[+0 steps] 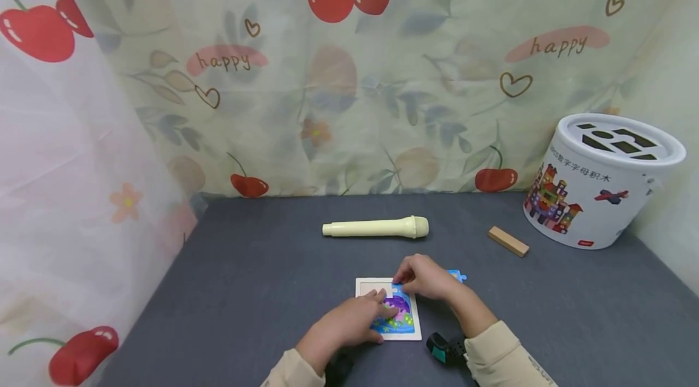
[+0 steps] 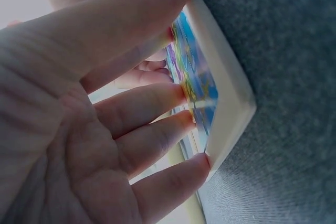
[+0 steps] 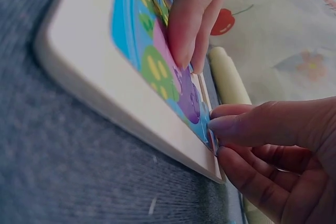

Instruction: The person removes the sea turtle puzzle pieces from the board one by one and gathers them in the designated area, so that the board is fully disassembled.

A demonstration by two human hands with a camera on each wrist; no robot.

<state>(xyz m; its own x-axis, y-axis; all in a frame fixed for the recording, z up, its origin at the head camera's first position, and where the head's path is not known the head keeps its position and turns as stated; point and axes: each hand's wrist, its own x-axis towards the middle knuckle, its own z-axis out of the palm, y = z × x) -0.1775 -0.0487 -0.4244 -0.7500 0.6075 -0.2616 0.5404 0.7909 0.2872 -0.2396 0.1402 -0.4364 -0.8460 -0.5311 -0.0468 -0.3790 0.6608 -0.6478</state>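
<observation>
Head looks down — wrists share puzzle (image 1: 405, 318).

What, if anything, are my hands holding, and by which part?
Your right hand pinches a flat blue jigsaw piece by its edge, at the upper right of the white rectangular puzzle frame. The left hand rests on the frame, gripping nothing.

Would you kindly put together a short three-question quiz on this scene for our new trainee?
1. True or false: the left hand touches the framed puzzle.
2. Which loose thing on the table lies closest to the white bucket?
3. Fill in, near or far, as the person sees it: the right hand is at the framed puzzle's ____ edge.

Key: 1. True. 2. The wooden block. 3. Far.
</observation>
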